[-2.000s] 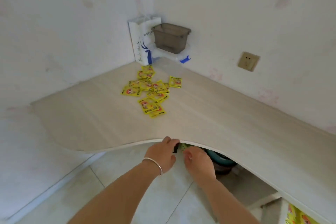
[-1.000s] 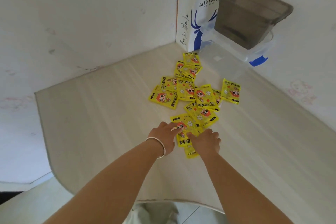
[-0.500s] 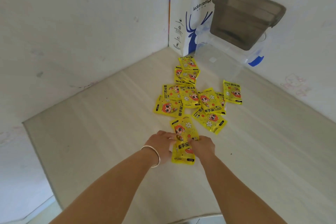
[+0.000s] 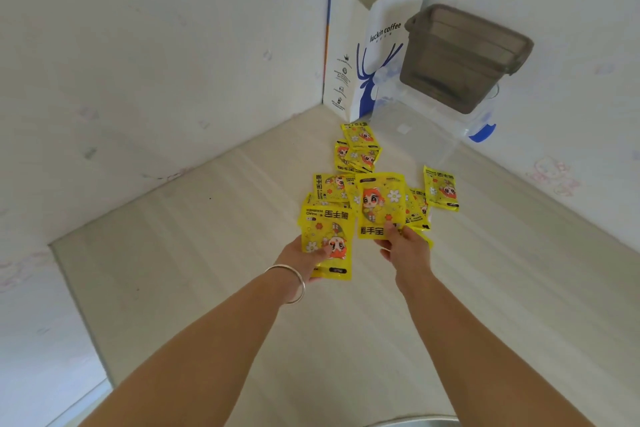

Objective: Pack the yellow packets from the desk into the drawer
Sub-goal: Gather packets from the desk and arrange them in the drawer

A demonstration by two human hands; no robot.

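Yellow packets (image 4: 360, 156) lie in a loose, overlapping cluster on the pale wood-grain counter (image 4: 207, 270), toward its far corner where 2 white walls meet. Each packet carries a cartoon figure with orange hair, small white flowers and black lettering. 2 of them are lifted off the surface. The left hand (image 4: 304, 258), with a silver bangle (image 4: 294, 282) at the wrist, is closed on 1 packet (image 4: 327, 239), thumb pressed on its printed face and fingers hidden behind it; this packet is turned so its lettering reads upside down. The right hand (image 4: 403, 246) pinches the lower edge of another packet (image 4: 381, 204), which stands nearly upright with the cartoon figure facing the camera. The 2 held packets sit side by side, just apart, in front of the rest of the cluster. A single packet (image 4: 440, 191) lies off to the right of the pile, apart from the others. In the corner behind the cluster stands a white paper bag (image 4: 367, 55) with a blue deer drawing, white string handles and the words "luckin coffee". Just beside it on the right, a smoky grey plastic bin (image 4: 464, 55) rests on top of a clear plastic box (image 4: 422, 128) with a blue latch. No drawer appears in this view.
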